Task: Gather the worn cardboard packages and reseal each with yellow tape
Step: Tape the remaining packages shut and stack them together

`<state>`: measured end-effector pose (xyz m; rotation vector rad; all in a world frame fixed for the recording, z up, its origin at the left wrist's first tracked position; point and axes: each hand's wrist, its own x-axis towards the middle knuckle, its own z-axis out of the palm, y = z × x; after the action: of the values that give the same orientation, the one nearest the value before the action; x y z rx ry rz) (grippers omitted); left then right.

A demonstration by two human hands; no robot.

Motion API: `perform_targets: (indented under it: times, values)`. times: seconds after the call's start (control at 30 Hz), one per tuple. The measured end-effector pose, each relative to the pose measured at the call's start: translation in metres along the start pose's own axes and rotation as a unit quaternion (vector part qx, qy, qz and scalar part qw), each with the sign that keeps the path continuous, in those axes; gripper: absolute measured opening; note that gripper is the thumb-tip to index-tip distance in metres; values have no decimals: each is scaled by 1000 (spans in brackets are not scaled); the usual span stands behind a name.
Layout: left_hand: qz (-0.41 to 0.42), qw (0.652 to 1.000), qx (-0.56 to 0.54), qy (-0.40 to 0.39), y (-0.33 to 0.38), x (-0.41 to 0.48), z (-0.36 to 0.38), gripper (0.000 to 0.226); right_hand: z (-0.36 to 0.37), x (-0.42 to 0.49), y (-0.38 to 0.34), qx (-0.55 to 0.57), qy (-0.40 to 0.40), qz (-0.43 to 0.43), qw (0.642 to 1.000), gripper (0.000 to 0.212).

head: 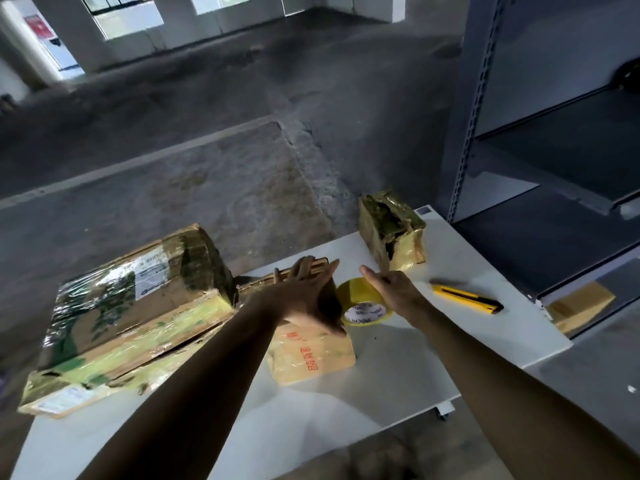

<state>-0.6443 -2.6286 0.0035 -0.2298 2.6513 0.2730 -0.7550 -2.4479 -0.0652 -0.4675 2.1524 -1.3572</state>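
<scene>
On the white table (398, 375) a small worn package (311, 355) with red print lies in the middle. My left hand (308, 296) rests flat on its top with straight fingers. Right beside it stands a roll of yellow tape (363, 306). My right hand (391, 289) hovers over the roll, its fingers curled and pinching what looks like the tape's end. A large battered package (131, 317) wrapped in clear film lies at the left. A small torn package (391, 230) stands at the table's far edge.
A yellow utility knife (467, 297) lies on the table to the right of the roll. Grey metal shelving (554, 150) stands at the right, with a cardboard box (578, 304) on a low shelf. Bare concrete floor (207, 168) stretches beyond the table.
</scene>
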Motion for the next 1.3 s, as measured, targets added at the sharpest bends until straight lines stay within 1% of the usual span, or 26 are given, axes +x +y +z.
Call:
perform_targets:
  times: [0.03,0.1,0.17,0.23,0.27,0.3,0.33,0.37,0.4,0.47,0.5,0.53,0.57,0.6,0.63,0.7,0.73,0.8,0.9,0.97,1.03,1.13,1.2,1.23,1.27,1.3]
  values:
    - [3,1000,5,7,2,2,-1,130,0,-2,-1,-3,2,3,1000,57]
    - [7,1000,10,27,0,3,-3,112,0,-2,-1,-10,7,8,1000,58]
    - [14,999,-1,46,-5,-1,-4,96,-2,-5,-7,7,18,-5,1000,56]
    - [36,996,-34,80,-10,-8,-10,87,-3,-6,-26,103,35,-19,994,48]
    - [49,991,-68,107,-13,-12,-12,83,-3,-5,-36,186,50,-21,981,39]
    - [63,984,-103,129,-18,-18,-14,80,-4,-4,-48,271,60,-29,960,28]
    - [78,977,-125,153,-24,-26,-16,78,-6,-2,-61,340,51,-46,938,24]
    - [92,971,-137,173,-30,-33,-15,77,-8,-4,-74,380,7,-69,922,31]
    - [102,966,-150,184,-37,-40,-13,77,-7,-6,-85,385,-45,-86,918,38]
    - [82,952,-228,188,-46,-58,1,79,3,-7,-100,346,-121,-86,926,40]
    - [61,949,-253,180,-50,-67,11,83,12,-10,-105,314,-136,-94,935,37]
    - [37,948,-269,168,-54,-73,23,92,23,-12,-106,287,-135,-99,943,26]
    - [16,954,-253,162,-59,-78,35,100,34,-12,-104,264,-130,-100,950,17]
    - [2,956,-248,157,-65,-81,46,107,45,-12,-99,243,-126,-89,958,16]
    - [-6,958,-242,151,-72,-85,54,111,55,-17,-97,223,-133,-74,963,17]
    - [-14,960,-247,130,-86,-92,63,117,71,-22,-97,185,-135,-44,972,40]
    - [-23,962,-248,113,-92,-95,66,121,80,-23,-97,163,-132,-38,977,44]
    - [-39,962,-254,96,-100,-99,73,128,94,-30,-102,119,-135,-54,982,46]
    - [-62,949,-289,109,-99,-98,84,122,113,-38,-105,69,-137,-93,984,52]
    - [-60,940,-312,121,-98,-94,96,107,123,-40,-103,61,-153,-107,980,59]
    - [-64,920,-357,146,-104,-90,111,96,133,-41,-102,44,-172,-109,978,63]
    - [-94,894,-404,168,-118,-86,134,90,149,-42,-94,22,-194,-115,974,40]
    - [-87,890,-412,174,-122,-82,145,81,156,-44,-92,35,-192,-115,974,39]
    - [-84,888,-417,176,-123,-81,148,81,158,-43,-91,41,-185,-109,976,37]
    - [-85,887,-418,177,-124,-80,150,84,158,-42,-89,42,-183,-102,977,32]
    - [-86,889,-414,179,-124,-79,150,89,157,-39,-86,41,-183,-97,977,32]
